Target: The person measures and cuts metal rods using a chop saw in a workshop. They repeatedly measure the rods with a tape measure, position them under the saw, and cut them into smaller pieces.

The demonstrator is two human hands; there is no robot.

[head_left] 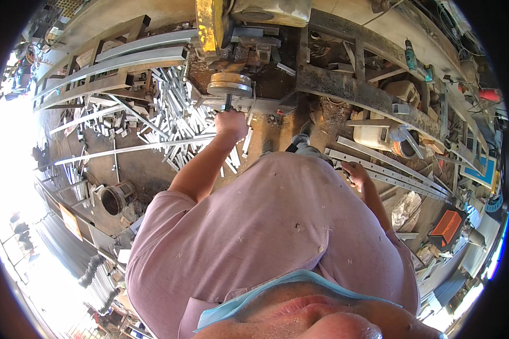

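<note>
My left hand [229, 123] is closed round the handle of a round metal handwheel [229, 85] on the front of a machine. Part of the handle's dark shaft [227, 103] shows between the fist and the wheel. Beyond the wheel is the machine's metal vise [260, 52], under a yellow arm [209, 25]. My right hand [355, 174] hangs low beside my right hip. Its fingers are curled, with a small dark shape by their tips; what they hold, if anything, I cannot make out.
Cut metal offcuts [175, 104] lie heaped left of the machine. Long square tubes [136, 65] rest on a frame at the far left. Punched metal bars [390, 175] lie at my right, near an orange-and-black case [447, 227]. A teal drill [410, 55] sits far right; a bucket [114, 199] stands left.
</note>
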